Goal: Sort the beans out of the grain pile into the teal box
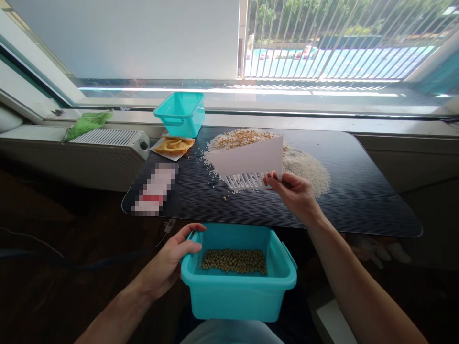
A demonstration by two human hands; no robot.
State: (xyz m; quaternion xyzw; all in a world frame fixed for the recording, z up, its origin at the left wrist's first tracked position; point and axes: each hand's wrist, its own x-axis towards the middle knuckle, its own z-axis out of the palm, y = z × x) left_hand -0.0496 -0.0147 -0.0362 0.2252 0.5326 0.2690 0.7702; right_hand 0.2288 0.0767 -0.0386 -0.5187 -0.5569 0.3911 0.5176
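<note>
My left hand (pixel 175 258) grips the left rim of a turquoise plastic tub (pixel 236 298) at the table's front edge, close to my lap. Round dried peas (pixel 234 261) cover part of the tub's bottom. In my right hand (pixel 296 193), fingers and thumb pinch the lower right corner of a white sheet (pixel 251 155) with a row of slots along its lower edge. The sheet is tilted over the table and partly hides a spread of white rice (pixel 306 172) and yellowish peas (pixel 242 138). One stray pea lies near the sheet's lower left.
The dark table (pixel 362 191) has a rounded right corner. A second turquoise tub (pixel 182 114) stands at the back, with folded flat food (pixel 174 145) on paper before it. A blurred phone-like object (pixel 156 188) lies left. A green cloth (pixel 88 124) rests on the radiator (pixel 107 136).
</note>
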